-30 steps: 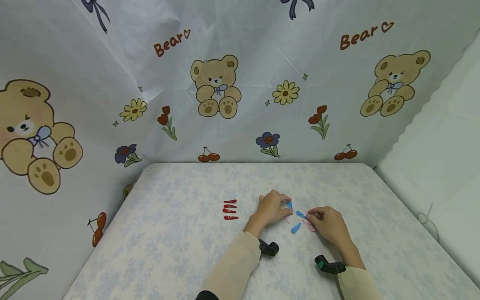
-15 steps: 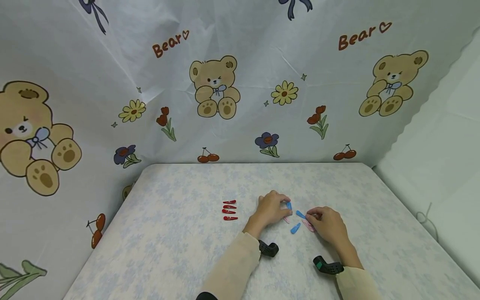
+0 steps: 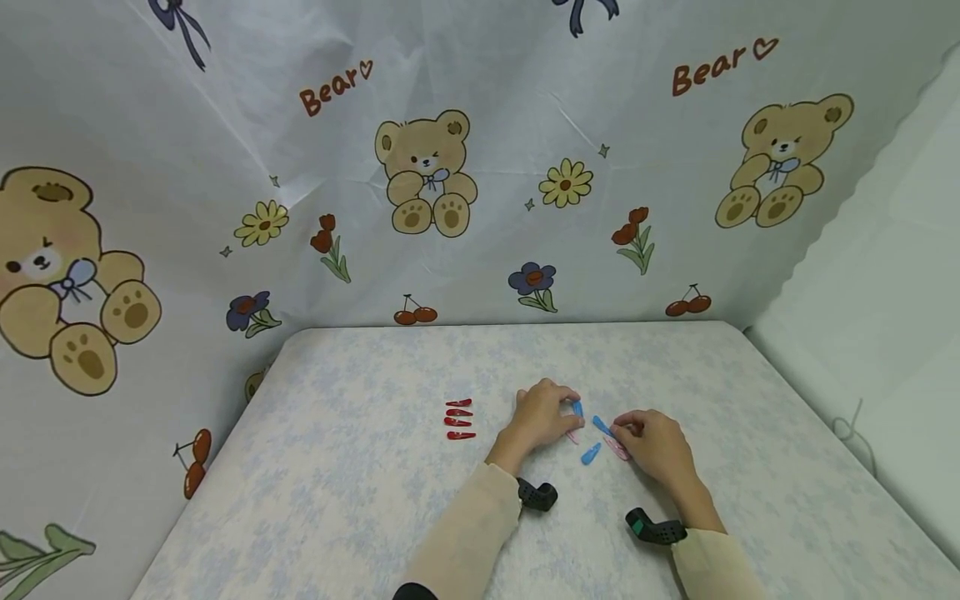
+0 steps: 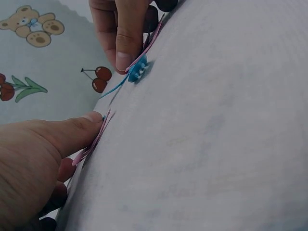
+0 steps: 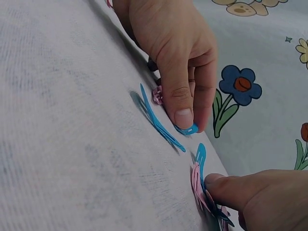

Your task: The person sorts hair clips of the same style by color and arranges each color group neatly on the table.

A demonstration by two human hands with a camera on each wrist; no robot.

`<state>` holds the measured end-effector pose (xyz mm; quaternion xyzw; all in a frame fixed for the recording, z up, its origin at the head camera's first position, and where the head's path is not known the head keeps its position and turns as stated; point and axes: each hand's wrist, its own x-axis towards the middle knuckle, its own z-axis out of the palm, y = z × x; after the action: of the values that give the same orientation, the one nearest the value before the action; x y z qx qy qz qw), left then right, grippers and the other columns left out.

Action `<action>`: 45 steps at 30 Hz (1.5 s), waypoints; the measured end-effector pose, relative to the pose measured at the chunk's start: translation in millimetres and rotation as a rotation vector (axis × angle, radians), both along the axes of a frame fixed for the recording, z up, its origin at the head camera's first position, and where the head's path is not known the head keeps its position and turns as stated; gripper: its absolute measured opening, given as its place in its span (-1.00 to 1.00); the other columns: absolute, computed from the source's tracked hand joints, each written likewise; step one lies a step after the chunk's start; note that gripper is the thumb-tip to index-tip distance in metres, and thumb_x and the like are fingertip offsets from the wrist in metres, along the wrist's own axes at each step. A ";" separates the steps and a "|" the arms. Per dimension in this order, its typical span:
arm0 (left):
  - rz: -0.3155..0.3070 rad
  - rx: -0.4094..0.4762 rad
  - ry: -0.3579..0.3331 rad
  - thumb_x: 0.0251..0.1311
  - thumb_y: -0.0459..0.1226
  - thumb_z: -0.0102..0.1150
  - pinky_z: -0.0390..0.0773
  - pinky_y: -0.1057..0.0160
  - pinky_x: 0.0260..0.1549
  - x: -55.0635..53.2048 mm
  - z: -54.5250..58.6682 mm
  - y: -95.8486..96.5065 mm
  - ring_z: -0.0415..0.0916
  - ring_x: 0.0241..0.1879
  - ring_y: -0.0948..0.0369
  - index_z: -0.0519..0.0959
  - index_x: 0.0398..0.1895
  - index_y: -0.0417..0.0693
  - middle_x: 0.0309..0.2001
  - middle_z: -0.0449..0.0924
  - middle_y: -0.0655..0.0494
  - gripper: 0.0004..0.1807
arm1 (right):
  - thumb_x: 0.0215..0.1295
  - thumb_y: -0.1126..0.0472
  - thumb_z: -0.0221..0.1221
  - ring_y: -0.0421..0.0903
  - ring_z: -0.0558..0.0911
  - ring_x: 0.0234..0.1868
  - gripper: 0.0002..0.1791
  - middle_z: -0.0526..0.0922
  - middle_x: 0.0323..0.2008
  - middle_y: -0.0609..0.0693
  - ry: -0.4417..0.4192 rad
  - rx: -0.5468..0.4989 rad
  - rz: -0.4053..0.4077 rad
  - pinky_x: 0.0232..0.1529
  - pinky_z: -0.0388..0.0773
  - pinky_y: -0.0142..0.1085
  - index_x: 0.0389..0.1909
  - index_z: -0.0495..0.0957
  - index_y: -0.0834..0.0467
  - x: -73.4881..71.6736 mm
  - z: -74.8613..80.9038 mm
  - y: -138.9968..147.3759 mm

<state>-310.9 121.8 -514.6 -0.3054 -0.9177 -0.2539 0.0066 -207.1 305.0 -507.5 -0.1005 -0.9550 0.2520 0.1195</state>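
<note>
My left hand [image 3: 542, 414] pinches a blue snap hair clip [image 3: 577, 409] between thumb and fingers, low over the table. A pink hair clip [image 3: 572, 437] shows just below its thumb. To the right, my right hand [image 3: 657, 448] pinches one end of another blue hair clip [image 3: 601, 425]; the free end points left and away from me. Beneath its fingertips lie pink hair clips [image 3: 617, 449], partly hidden by the hand. A third blue hair clip [image 3: 591, 454] lies loose between the hands, also visible in the right wrist view as a blue clip [image 5: 158, 122] beside my left hand.
Several red hair clips [image 3: 460, 422] lie in a column left of my left hand. The pale patterned tabletop [image 3: 360, 467] ends at a bear-print curtain [image 3: 502, 283] at the back. A white cord [image 3: 855, 437] hangs beyond the right edge.
The blue hair clip in my right hand has turned slightly, its free end pointing a little more away from me. My left hand keeps its place; the head view has shifted slightly.
</note>
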 end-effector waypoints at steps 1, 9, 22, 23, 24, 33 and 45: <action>0.000 -0.001 0.003 0.19 0.12 0.35 0.28 0.20 -0.11 -0.1 -0.5 -0.1 0.51 0.02 0.31 0.65 0.12 0.42 0.02 0.57 0.27 -0.59 | 0.31 0.09 0.30 -0.12 0.43 -0.46 -0.78 0.56 -0.45 0.00 -0.001 -0.002 0.000 -0.47 0.29 -0.29 -0.18 0.75 0.14 0.2 -0.1 -0.2; -0.007 0.003 -0.001 0.19 0.12 0.35 0.28 0.22 -0.12 0.2 -5.2 -0.6 0.50 0.03 0.32 0.65 0.10 0.41 0.02 0.58 0.28 -0.60 | 0.28 0.10 0.34 -0.15 0.49 -0.46 -0.81 0.67 -0.43 -0.02 0.017 0.012 0.017 -0.47 0.36 -0.30 -0.23 0.78 0.12 4.1 -1.4 -1.3; -0.001 0.000 0.011 0.20 0.13 0.33 0.28 0.23 -0.13 -1.6 -3.2 -1.0 0.51 0.01 0.31 0.64 0.12 0.43 0.02 0.57 0.27 -0.59 | 0.25 0.06 0.37 -0.16 0.48 -0.46 -0.80 0.66 -0.39 -0.02 0.028 0.027 0.046 -0.50 0.35 -0.30 -0.20 0.79 0.08 0.0 0.5 -2.2; -0.001 0.001 0.011 0.20 0.13 0.33 0.28 0.23 -0.13 -1.8 -3.1 -1.1 0.51 0.01 0.31 0.64 0.12 0.42 0.02 0.57 0.27 -0.59 | 0.25 0.06 0.37 -0.17 0.49 -0.45 -0.80 0.66 -0.38 -0.03 0.023 0.028 0.048 -0.50 0.36 -0.30 -0.21 0.79 0.07 -0.3 0.3 -2.1; -0.002 0.001 0.012 0.20 0.13 0.33 0.28 0.23 -0.13 -2.0 -3.2 -1.1 0.51 0.01 0.31 0.64 0.12 0.43 0.02 0.57 0.27 -0.59 | 0.24 0.06 0.37 -0.17 0.49 -0.45 -0.81 0.67 -0.37 -0.03 0.017 0.031 0.050 -0.49 0.37 -0.30 -0.21 0.80 0.06 -0.6 -0.2 -1.9; -0.006 0.010 0.015 0.19 0.13 0.34 0.29 0.22 -0.11 -3.5 -3.6 -0.5 0.51 -0.01 0.32 0.64 0.11 0.42 0.01 0.57 0.28 -0.59 | 0.24 0.06 0.38 -0.16 0.55 -0.38 -0.86 0.71 -0.31 -0.01 0.015 0.043 0.071 -0.42 0.42 -0.28 -0.28 0.80 0.03 -1.2 1.2 -3.4; -0.003 0.063 -0.009 0.15 0.08 0.40 0.25 0.22 -0.11 -2.1 -3.6 -0.6 0.51 -0.06 0.35 0.67 0.05 0.36 -0.05 0.58 0.30 -0.62 | 0.29 0.08 0.33 -0.16 0.47 -0.46 -0.86 0.64 -0.44 -0.06 -0.027 0.017 0.061 -0.47 0.34 -0.31 -0.29 0.77 0.05 -0.3 1.5 -5.5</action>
<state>-313.1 121.1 -518.2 -0.3052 -0.9088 -0.2841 0.0119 -207.4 299.4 -506.1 -0.0735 -0.9613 0.2462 0.0998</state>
